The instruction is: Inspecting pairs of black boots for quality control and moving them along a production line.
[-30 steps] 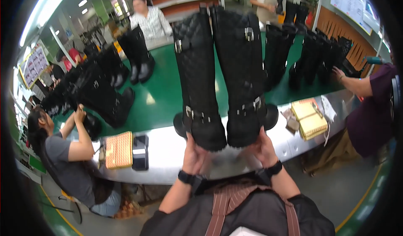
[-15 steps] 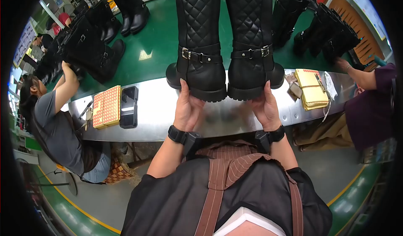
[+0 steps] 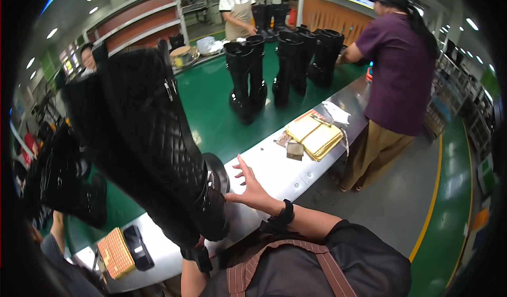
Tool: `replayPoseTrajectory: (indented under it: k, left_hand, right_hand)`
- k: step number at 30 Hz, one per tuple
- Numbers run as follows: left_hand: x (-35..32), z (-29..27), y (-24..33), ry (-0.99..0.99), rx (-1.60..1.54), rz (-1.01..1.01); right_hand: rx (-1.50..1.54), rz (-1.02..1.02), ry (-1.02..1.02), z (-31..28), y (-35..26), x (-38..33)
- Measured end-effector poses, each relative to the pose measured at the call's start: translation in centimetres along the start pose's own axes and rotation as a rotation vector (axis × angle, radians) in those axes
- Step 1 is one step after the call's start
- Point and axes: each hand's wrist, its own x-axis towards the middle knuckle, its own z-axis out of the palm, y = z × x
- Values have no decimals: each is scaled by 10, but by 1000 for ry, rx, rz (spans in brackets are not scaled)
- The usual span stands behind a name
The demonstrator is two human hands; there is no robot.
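Tilting steeply toward the person's left, a pair of tall black quilted leather boots with buckled ankle straps (image 3: 153, 149) fills the near view above the pale metal edge of the green conveyor table (image 3: 285, 173). The right hand (image 3: 251, 189), fingers spread, presses against the boot heel. The left hand (image 3: 199, 242) is almost hidden beneath the soles; its grip cannot be told. A yellow woven pad (image 3: 316, 137) lies farther along.
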Motion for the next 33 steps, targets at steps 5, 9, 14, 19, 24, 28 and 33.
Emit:
replayPoseTrajectory:
  k: [5,9,14,19,24,28,33]
  left_hand:
    - [2,1,0,-97,4,-130]
    - [3,-3,1,-120,15,-220]
    - [-6,-13,4,-112,1,-258]
    - [-7,-21,3,-99,6,-364]
    - [20,-14,45,-209,-443,-690]
    - [15,2,78,-295,171,-418]
    - [10,-11,54,-198,152,-455]
  right_hand:
    - [-167,-609,-382,-47,-53,33]
    - [121,-201,-1084,-60,-85,61]
    - [165,-53,-1110,-52,-94,44]
    - [108,-80,-708,-41,-92,13]
    - [239,-176,-581,-59,-93,9]
    - [-43,-367,-494,-49,-90,13]
    - [126,-406,-439,-30,-95,45]
